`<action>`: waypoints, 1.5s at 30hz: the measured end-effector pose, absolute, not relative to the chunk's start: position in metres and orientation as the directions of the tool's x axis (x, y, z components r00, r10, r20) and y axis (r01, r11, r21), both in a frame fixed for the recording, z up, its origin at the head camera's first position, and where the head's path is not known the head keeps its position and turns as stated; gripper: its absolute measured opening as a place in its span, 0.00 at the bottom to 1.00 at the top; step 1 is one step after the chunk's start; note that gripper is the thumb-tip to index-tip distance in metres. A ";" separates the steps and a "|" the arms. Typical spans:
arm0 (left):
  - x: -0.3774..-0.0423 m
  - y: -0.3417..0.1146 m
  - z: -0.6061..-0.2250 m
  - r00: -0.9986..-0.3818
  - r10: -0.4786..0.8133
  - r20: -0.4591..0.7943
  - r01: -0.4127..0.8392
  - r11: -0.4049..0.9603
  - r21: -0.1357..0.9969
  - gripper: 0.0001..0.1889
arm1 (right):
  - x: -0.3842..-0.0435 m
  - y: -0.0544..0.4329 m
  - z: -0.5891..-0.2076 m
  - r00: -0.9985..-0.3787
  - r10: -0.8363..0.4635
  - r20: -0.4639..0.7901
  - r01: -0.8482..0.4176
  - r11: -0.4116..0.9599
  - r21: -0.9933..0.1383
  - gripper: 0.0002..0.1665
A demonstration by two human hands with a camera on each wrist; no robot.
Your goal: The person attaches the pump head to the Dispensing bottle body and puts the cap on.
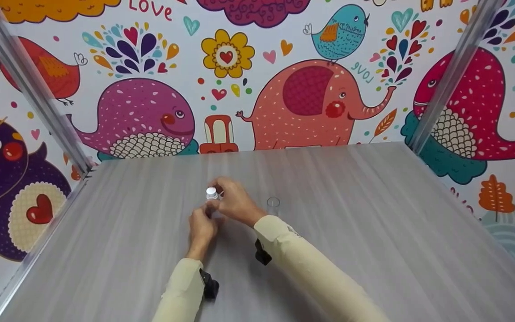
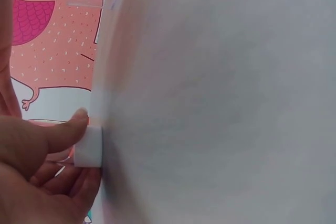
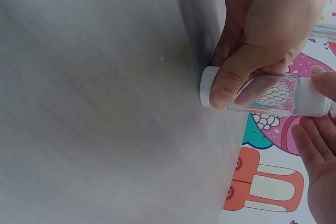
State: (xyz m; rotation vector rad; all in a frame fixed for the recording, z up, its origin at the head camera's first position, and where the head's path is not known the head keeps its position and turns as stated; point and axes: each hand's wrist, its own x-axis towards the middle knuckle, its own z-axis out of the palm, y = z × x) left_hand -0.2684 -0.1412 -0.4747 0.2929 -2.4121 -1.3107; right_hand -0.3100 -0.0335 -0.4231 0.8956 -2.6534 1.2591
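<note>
A small clear bottle (image 3: 273, 95) stands upright on the table, with a white base (image 3: 207, 86) and a white cap (image 1: 212, 192). My left hand (image 1: 202, 227) grips it low down; in the left wrist view the thumb and fingers pinch the white base (image 2: 88, 146) close to the tabletop. Higher up, my right hand (image 1: 237, 201) has its thumb and fingers around the white cap. In the right wrist view the right hand (image 3: 323, 145) is partly cut off by the frame edge. Most of the bottle is hidden behind the hands in the head view.
A clear glass container (image 1: 273, 203) stands on the grey wood-grain table (image 1: 351, 232), right of the hands. Behind the table is a wall (image 1: 248, 27) printed with cartoon animals. Metal posts (image 1: 454, 76) rise at both back corners. Wrist cameras (image 1: 209, 286) sit on the sleeves.
</note>
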 end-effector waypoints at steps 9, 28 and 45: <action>-0.266 -0.141 -0.475 -0.892 -0.338 0.300 0.062 0.567 0.822 0.09 | -0.307 -0.034 -0.424 -0.843 -0.471 0.260 -0.494 0.485 -0.722 0.27; -0.268 -0.142 -0.475 -0.911 -0.326 0.252 0.023 0.570 0.821 0.08 | -0.312 -0.031 -0.430 -0.814 -0.496 0.303 -0.511 0.361 -0.781 0.19; -0.266 -0.142 -0.475 -0.908 -0.337 0.251 0.034 0.537 0.843 0.14 | -0.312 -0.031 -0.432 -0.826 -0.470 0.311 -0.511 0.393 -0.764 0.18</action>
